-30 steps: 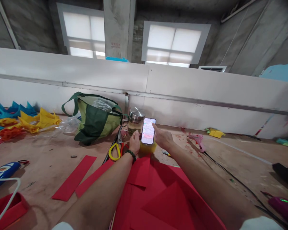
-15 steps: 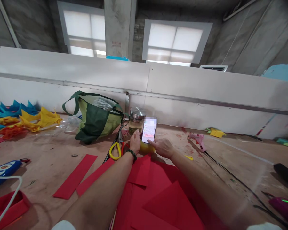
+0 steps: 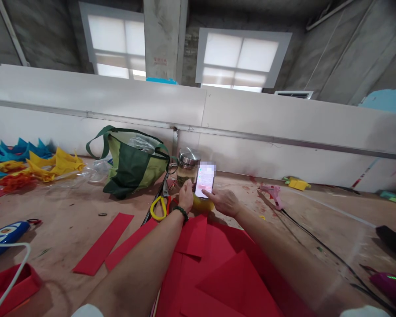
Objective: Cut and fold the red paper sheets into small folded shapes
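Observation:
Upright before me is a phone [image 3: 204,180] with a lit screen. My left hand [image 3: 186,197] is closed around its lower left side, a dark beaded bracelet on the wrist. From the right, my right hand [image 3: 225,202] reaches in with one digit stretched onto the lower screen; its other fingers are partly hidden. A yellow object [image 3: 203,204] shows between my hands below the phone. Scissors [image 3: 159,208] with yellow and red handles lie by my left wrist. Red felt-like sheets [image 3: 218,273] lie under my forearms, and a red strip [image 3: 104,243] is to the left.
A lidded glass jar [image 3: 186,166] stands behind my left hand, beside a green bag [image 3: 135,163]. A pink glue gun [image 3: 272,194] with a black cord is at right. Blue and yellow pointed felt pieces [image 3: 56,164] are far left. A white wall borders the table.
The digit of my right hand has shifted slightly up on the phone's screen. My left hand keeps its grip, and the things on the table stay put.

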Motion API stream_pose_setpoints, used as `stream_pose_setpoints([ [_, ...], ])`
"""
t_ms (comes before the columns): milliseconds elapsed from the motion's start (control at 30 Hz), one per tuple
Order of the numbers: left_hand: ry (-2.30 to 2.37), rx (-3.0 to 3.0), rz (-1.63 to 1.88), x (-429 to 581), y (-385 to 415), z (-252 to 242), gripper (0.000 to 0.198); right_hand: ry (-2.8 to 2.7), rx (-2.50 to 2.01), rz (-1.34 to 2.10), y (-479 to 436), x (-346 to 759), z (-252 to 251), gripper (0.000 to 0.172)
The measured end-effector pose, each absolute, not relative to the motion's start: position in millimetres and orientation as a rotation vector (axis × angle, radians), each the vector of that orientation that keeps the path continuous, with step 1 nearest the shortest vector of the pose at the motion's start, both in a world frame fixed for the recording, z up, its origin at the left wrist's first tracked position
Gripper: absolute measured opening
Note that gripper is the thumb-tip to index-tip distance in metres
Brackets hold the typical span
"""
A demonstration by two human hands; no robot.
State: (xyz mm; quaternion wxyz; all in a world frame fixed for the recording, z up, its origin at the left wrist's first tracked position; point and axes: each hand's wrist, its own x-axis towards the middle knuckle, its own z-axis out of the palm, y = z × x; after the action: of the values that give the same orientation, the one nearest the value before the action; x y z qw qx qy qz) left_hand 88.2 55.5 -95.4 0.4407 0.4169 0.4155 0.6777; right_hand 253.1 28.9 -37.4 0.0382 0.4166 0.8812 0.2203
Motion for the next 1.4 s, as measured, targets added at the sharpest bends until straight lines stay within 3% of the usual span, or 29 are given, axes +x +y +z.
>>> stream_pose_setpoints([
  [233, 1.032, 1.018, 1.681, 89, 53, -92, 0.031, 2.628, 1.607, 0.766, 43, 252, -14, 0.064],
  [633, 1.047, 1.014, 1.679, 90, 53, -91, 0.031, 2.528, 1.848, 0.751, 55, 241, -1, 0.074],
  [967, 1.081, 1.068, 1.744, 88, 54, -94, 0.031, 2.507, 1.925, 0.656, 55, 223, 8, 0.069],
  [1267, 1.092, 1.044, 1.952, 84, 46, -75, 0.029, 2.729, 1.828, 0.483, 5, 242, 32, 0.033],
  [1333, 1.103, 1.031, 2.018, 79, 42, -62, 0.030, 2.822, 1.671, 0.385, -31, 256, 32, 0.037],
  [1400, 1.105, 1.041, 2.055, 74, 38, -44, 0.031, 2.885, 1.476, 0.259, -73, 270, 27, 0.054],
])
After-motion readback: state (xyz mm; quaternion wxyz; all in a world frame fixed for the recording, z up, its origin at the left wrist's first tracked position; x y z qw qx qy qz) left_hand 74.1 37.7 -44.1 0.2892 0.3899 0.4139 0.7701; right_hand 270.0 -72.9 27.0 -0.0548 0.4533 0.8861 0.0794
